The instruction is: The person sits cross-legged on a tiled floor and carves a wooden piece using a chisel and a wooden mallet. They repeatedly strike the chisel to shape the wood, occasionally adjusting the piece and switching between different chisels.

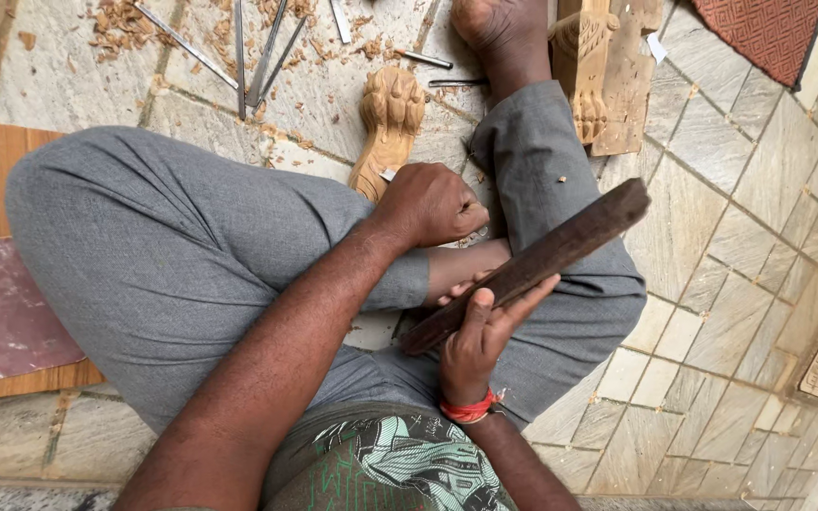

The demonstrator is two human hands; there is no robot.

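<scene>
The person sits cross-legged on the stone tile floor (pixel 712 284), and the pale carved wooden leg with a lion-paw end (pixel 388 128) lies between the knees, probably so the legs keep it from sliding. The left hand (pixel 428 203) is closed into a fist at the near end of this carved leg, seemingly around a small tool that I cannot see clearly, while the right hand (pixel 477 339), nearer to the body than the carved leg, grips the long dark wooden mallet bar (pixel 532 263) by its lower end, raised and slanting. Beyond the carved leg lie thin metal chisels (pixel 257 57) among wood shavings (pixel 125 24), and to the right of it the tiles give free room for swinging.
</scene>
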